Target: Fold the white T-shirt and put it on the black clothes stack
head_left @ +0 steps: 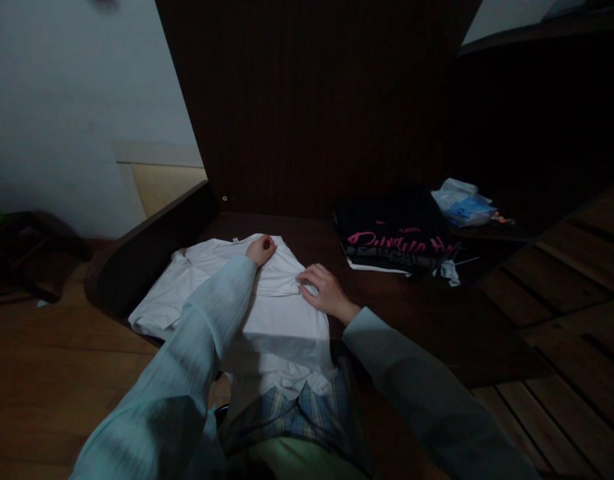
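Note:
A white shirt (287, 330) lies spread on the dark wooden surface, and its near end hangs over the front edge towards my lap. Part of it is folded over along the upper right. My left hand (261, 250) pinches the cloth near the shirt's far edge. Lower and to the right, my right hand (327, 291) has thumb and forefinger closed on the fold's right edge. The cloth between the fingertips is mostly hidden.
A pile of folded black clothes (391, 233) with pink lettering lies to the right. Beyond it sits a clear and blue plastic bag (464, 202). A raised dark side panel (151, 230) borders the left; an upright dark board (311, 107) stands behind.

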Action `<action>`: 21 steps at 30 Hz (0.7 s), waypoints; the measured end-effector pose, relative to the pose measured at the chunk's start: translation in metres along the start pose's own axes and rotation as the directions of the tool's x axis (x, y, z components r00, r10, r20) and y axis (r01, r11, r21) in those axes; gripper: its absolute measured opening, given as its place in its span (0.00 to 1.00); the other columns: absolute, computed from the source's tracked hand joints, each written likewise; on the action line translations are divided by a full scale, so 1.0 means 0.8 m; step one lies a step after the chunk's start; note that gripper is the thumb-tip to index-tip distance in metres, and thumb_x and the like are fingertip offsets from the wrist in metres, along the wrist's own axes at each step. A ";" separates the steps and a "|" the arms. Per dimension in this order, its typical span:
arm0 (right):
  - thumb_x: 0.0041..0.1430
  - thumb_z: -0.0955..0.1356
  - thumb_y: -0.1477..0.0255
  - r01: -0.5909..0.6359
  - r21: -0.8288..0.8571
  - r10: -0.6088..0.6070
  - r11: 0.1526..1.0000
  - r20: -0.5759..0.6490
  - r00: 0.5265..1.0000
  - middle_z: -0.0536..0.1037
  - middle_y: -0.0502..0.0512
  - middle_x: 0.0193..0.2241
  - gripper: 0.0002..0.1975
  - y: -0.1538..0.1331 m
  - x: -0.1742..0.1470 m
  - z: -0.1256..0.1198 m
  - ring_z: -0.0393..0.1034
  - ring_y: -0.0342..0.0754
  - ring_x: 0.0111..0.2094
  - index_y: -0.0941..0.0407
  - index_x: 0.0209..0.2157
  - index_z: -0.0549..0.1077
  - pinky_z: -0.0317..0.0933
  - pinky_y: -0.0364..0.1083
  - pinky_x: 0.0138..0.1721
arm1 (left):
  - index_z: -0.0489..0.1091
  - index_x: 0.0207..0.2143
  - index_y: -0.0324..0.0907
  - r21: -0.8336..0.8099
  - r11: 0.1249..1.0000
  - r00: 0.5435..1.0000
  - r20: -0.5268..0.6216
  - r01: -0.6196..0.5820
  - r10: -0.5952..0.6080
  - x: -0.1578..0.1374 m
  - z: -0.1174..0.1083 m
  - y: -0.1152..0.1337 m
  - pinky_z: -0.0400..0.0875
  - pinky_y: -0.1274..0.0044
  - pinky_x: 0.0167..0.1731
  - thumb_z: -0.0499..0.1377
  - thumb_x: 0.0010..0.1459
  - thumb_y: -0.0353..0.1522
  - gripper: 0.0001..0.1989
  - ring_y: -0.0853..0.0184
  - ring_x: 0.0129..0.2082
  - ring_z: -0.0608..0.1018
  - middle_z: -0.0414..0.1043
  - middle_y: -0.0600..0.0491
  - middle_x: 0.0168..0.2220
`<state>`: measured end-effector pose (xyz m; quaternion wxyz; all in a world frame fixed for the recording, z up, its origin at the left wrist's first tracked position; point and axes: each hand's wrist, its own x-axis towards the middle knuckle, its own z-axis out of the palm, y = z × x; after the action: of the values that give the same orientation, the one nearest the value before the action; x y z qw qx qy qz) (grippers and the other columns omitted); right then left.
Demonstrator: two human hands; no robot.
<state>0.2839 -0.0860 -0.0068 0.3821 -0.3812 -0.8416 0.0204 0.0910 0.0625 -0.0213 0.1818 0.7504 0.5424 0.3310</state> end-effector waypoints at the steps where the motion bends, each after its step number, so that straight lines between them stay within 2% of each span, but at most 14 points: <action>1: 0.53 0.64 0.73 0.026 -0.013 -0.026 1.000 0.038 0.999 0.70 0.54 0.30 0.02 -0.001 -0.001 0.001 0.63 0.47 0.35 0.56 0.31 0.68 0.59 0.46 0.38 | 0.60 0.24 0.42 0.001 1.000 1.000 -0.003 -0.001 0.001 0.000 0.000 0.000 0.61 0.79 0.29 0.55 0.47 0.33 0.04 0.70 0.26 0.68 0.66 0.56 0.24; 4: 0.53 0.66 0.69 0.048 -0.074 -0.040 0.996 0.100 0.994 0.69 0.54 0.30 0.05 -0.001 -0.002 0.005 0.62 0.47 0.35 0.56 0.29 0.68 0.59 0.46 0.38 | 0.61 0.24 0.42 0.004 1.000 1.000 -0.007 -0.006 0.006 -0.001 0.000 0.000 0.61 0.79 0.29 0.54 0.47 0.32 0.04 0.70 0.26 0.68 0.66 0.56 0.24; 8: 0.52 0.66 0.74 0.039 -0.112 -0.026 0.993 0.116 0.993 0.69 0.53 0.28 0.01 0.003 -0.003 0.011 0.62 0.47 0.34 0.56 0.27 0.68 0.58 0.45 0.36 | 0.61 0.25 0.42 0.013 1.000 1.000 -0.010 -0.010 0.011 0.000 0.002 -0.001 0.61 0.79 0.28 0.54 0.47 0.32 0.04 0.70 0.25 0.68 0.66 0.56 0.24; 15: 0.52 0.63 0.78 0.074 -0.049 -0.072 0.996 0.044 0.996 0.67 0.52 0.24 0.06 -0.001 -0.003 0.010 0.61 0.45 0.29 0.56 0.24 0.66 0.57 0.43 0.32 | 0.63 0.26 0.41 0.044 0.999 1.000 -0.005 -0.007 0.007 0.002 0.005 -0.004 0.62 0.79 0.29 0.53 0.48 0.33 0.04 0.70 0.26 0.68 0.67 0.55 0.25; 19: 0.53 0.64 0.76 0.180 0.042 -0.184 0.983 0.136 0.974 0.68 0.52 0.24 0.07 -0.010 -0.002 0.007 0.62 0.44 0.28 0.56 0.23 0.67 0.58 0.43 0.32 | 0.65 0.29 0.40 0.078 0.997 1.000 0.014 -0.011 0.010 -0.001 0.002 -0.001 0.64 0.79 0.31 0.52 0.50 0.33 0.06 0.70 0.27 0.69 0.69 0.54 0.27; 21: 0.54 0.64 0.73 0.175 0.094 -0.186 0.980 0.133 0.973 0.68 0.52 0.24 0.08 -0.011 0.005 0.004 0.63 0.44 0.29 0.56 0.22 0.68 0.58 0.43 0.33 | 0.66 0.30 0.39 0.101 0.995 0.999 0.035 -0.017 0.014 -0.002 0.001 0.003 0.64 0.78 0.32 0.51 0.50 0.33 0.07 0.69 0.28 0.70 0.70 0.52 0.29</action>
<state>0.2750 -0.0888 -0.0038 0.3373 -0.2846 -0.8961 0.0470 0.0930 0.0604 -0.0212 0.1501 0.7684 0.5496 0.2916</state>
